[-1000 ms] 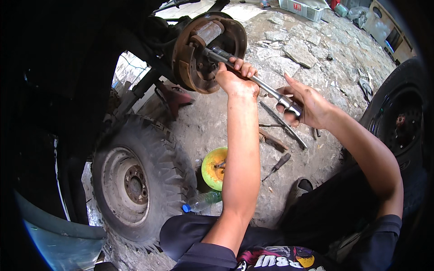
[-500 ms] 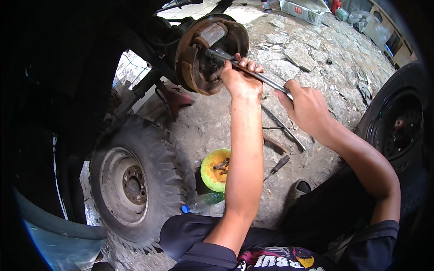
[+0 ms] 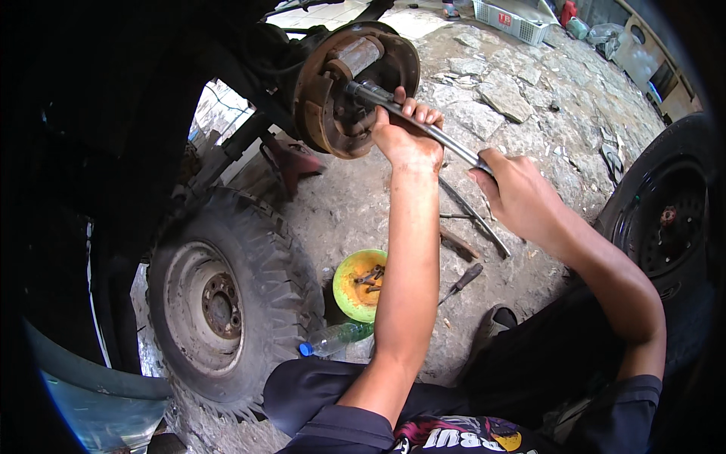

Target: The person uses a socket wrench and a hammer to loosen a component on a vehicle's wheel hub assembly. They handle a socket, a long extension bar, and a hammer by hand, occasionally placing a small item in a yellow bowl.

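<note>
A long metal socket wrench (image 3: 452,144) runs from the middle of a rusty brake assembly (image 3: 321,113) out toward the right. Its socket end sits against the hub area between the brake shoes; the exact seat there is hard to make out. My left hand (image 3: 408,136) is wrapped round the bar close to the socket, palm up with the fingertips showing over it. At the bar's outer end, my right hand (image 3: 522,189) is closed on the handle. A rusty cylindrical part (image 3: 355,57) lies across the upper part of the brake assembly.
Below left stands a knobbly tyre on a rim (image 3: 219,303). A yellow-green bowl (image 3: 344,303) holds bolts, beside a plastic bottle (image 3: 333,339). A screwdriver (image 3: 465,278) and metal bars (image 3: 484,223) lie on stone ground. Another wheel (image 3: 665,204) is at right, a white crate (image 3: 514,21) behind.
The wrench's outer end and my right hand have dropped slightly. My left hand stays round the bar near the socket. The whole view has shifted a little.
</note>
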